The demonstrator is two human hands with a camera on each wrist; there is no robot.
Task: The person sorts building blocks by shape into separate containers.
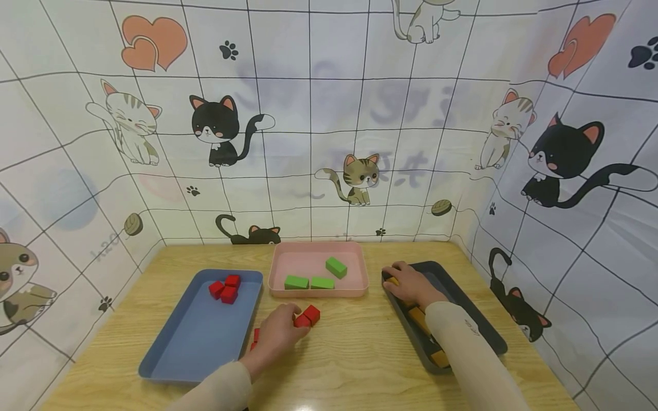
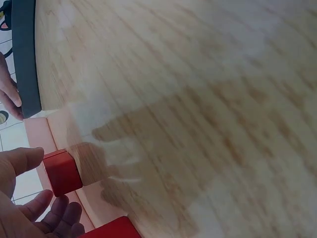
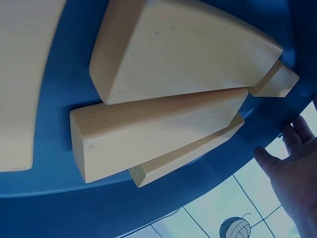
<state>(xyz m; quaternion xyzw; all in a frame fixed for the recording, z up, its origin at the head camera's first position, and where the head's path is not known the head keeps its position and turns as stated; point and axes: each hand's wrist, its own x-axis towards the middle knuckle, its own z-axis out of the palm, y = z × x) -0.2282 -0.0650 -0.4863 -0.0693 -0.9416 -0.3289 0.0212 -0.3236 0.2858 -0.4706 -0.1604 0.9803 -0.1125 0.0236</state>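
Observation:
My left hand reaches over the table beside two red cubes. In the left wrist view its thumb and fingers stand spread about one red cube, the thumb tip right at its edge. More red blocks show partly behind this hand. At the far left rim of the dark tray is my right hand, a yellow block showing by its fingers. The right wrist view has this hand's fingers loosely spread at the rim, apart from several wooden blocks.
Left of the red cubes lies a blue tray with three red cubes at its far end. A pink tray holding three green blocks stands at the back middle. Patterned wall sheeting encloses the wooden table.

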